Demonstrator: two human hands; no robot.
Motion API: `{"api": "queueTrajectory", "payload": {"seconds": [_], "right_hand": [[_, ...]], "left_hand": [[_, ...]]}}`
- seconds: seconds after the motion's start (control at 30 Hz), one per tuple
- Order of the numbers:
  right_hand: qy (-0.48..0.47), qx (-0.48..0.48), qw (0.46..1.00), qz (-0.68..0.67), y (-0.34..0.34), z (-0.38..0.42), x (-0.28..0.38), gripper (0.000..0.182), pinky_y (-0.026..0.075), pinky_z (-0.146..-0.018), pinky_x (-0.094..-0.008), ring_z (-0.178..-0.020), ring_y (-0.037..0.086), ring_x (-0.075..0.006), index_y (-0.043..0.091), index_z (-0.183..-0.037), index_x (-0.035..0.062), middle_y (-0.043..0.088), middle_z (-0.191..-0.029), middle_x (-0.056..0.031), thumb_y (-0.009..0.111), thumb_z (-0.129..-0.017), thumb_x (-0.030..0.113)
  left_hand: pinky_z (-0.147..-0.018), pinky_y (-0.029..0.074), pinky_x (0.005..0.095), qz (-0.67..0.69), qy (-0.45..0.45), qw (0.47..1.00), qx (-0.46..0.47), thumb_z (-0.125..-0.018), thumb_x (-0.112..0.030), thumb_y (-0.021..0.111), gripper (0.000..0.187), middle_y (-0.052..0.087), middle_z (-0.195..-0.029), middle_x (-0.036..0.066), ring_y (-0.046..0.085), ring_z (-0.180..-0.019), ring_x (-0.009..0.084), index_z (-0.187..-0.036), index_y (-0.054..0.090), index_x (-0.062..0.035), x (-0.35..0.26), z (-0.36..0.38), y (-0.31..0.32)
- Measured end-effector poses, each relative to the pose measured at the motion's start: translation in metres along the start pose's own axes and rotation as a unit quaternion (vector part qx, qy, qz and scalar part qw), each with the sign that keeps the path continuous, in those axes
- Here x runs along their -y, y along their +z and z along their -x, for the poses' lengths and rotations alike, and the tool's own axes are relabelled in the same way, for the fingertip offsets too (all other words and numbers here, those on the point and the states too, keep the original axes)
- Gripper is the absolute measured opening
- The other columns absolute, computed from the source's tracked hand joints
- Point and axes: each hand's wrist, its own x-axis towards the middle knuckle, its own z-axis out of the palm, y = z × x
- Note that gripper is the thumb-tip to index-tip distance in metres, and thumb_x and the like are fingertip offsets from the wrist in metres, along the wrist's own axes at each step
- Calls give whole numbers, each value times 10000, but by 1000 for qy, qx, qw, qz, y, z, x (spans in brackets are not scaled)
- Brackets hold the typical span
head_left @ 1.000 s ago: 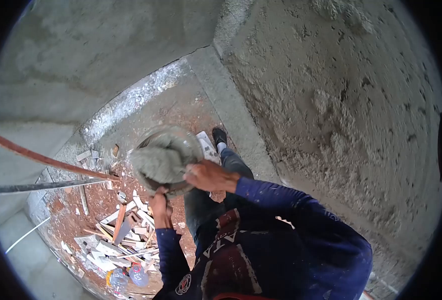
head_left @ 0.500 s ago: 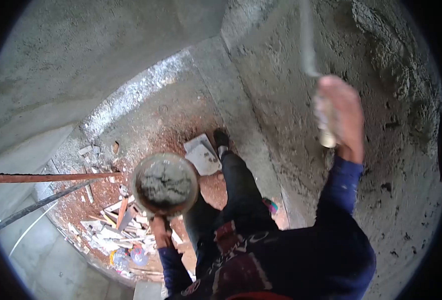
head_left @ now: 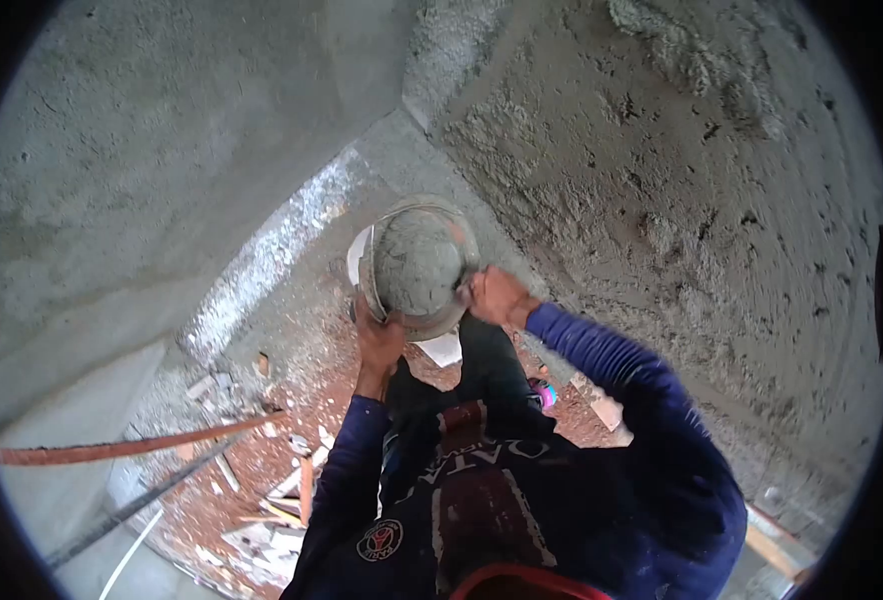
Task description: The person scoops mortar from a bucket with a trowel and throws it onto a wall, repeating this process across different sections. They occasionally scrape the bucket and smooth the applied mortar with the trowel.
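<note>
A round bucket (head_left: 370, 270) of wet grey mortar (head_left: 417, 262) is held out in front of my body, above my legs. My left hand (head_left: 378, 338) is closed on its near left rim, thumb at the edge. At the bucket's right side, my right hand (head_left: 499, 296) is closed, fingers against the inner rim beside the mortar. It seems to grip the trowel by its handle; the blade cannot be made out and may be sunk in the mortar.
A rough wall (head_left: 642, 200) coated with wet mortar rises on the right. A smoother grey wall (head_left: 192, 150) stands at left. Broken wood and rubble (head_left: 272, 520) litter the reddish floor. A brown bar (head_left: 142, 448) and a dark pole (head_left: 152, 495) slant in from the left.
My right hand has come down from the wall on the right to the bucket's rim. My left hand and the bucket have shifted right and farther from my body.
</note>
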Motion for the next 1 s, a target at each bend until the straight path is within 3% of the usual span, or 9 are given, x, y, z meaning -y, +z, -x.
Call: {"api": "queueTrajectory", "payload": {"seconds": [0.03, 0.07, 0.2, 0.27, 0.5, 0.63, 0.8, 0.9, 1.0], "right_hand": [[-1, -63, 994, -85, 13, 10, 21, 354, 520, -822, -503, -900, 649, -449, 671, -968, 6, 673, -909, -268, 515, -924, 321], [-5, -124, 978, -169, 21, 15, 38, 374, 519, -831, -500, -911, 646, -454, 672, -1001, 3, 671, -913, -275, 527, -922, 338], [3, -267, 931, -248, 25, 54, 82, 330, 515, -732, -497, -800, 636, -473, 631, -971, 0, 644, -784, -262, 575, -934, 323], [1, -246, 931, -268, 7, 79, 103, 337, 514, -729, -496, -796, 633, -475, 625, -993, -2, 641, -787, -264, 570, -937, 326], [10, -185, 970, -159, 15, 24, 105, 424, 517, -690, -519, -741, 636, -475, 615, -1137, 0, 636, -740, -290, 526, -945, 368], [-28, -250, 948, -198, 6, 21, 121, 422, 524, -709, -518, -737, 653, -456, 614, -1161, -10, 645, -745, -289, 535, -938, 340], [-36, -211, 967, -140, 1, -11, 116, 454, 538, -703, -510, -714, 662, -444, 609, -1164, 1, 667, -771, -267, 503, -952, 389], [-45, -149, 979, -134, -34, -10, 129, 469, 541, -736, -511, -767, 660, -460, 609, -1153, 7, 674, -797, -261, 486, -954, 412], [-121, -103, 974, -164, -68, 8, 150, 462, 546, -725, -493, -748, 663, -450, 613, -1133, 6, 676, -775, -232, 484, -951, 411]], "left_hand": [[-1027, 438, 382, -44, 37, 998, 17, -758, 28, 553, 647, 538, -1312, 209, 541, -1218, 289, -1390, 414, 35, -10, -12, -8], [-1020, 442, 365, 99, 7, 994, 48, -756, 53, 536, 618, 559, -1286, 193, 554, -1192, 277, -1364, 434, 36, -50, -15, -18], [-994, 457, 359, 115, -3, 989, 95, -767, 73, 518, 580, 586, -1251, 164, 574, -1158, 269, -1342, 450, 32, -57, -34, -59], [-955, 476, 342, 213, -110, 962, 129, -790, 89, 498, 526, 616, -1203, 126, 598, -1104, 238, -1312, 475, 28, -74, -40, -80], [-908, 487, 321, 207, -104, 966, 119, -808, 81, 507, 494, 629, -1181, 94, 607, -1050, 198, -1297, 501, 9, -54, -54, -118], [-903, 485, 322, 237, -133, 961, 59, -803, 75, 518, 515, 627, -1187, 92, 605, -1051, 207, -1312, 496, -5, -71, -50, -128], [-874, 482, 326, 258, -131, 957, 13, -776, 68, 539, 502, 618, -1116, 73, 590, -1004, 202, -1271, 511, -7, -69, -53, -133], [-788, 492, 328, 177, -210, 959, -68, -786, 32, 575, 462, 616, -1030, 80, 587, -907, 203, -1243, 515, -4, -50, -52, -140], [-770, 528, 344, 214, -199, 949, -115, -800, 29, 610, 455, 620, -1010, 98, 611, -895, 221, -1241, 502, 7, -35, -49, -142]]}}
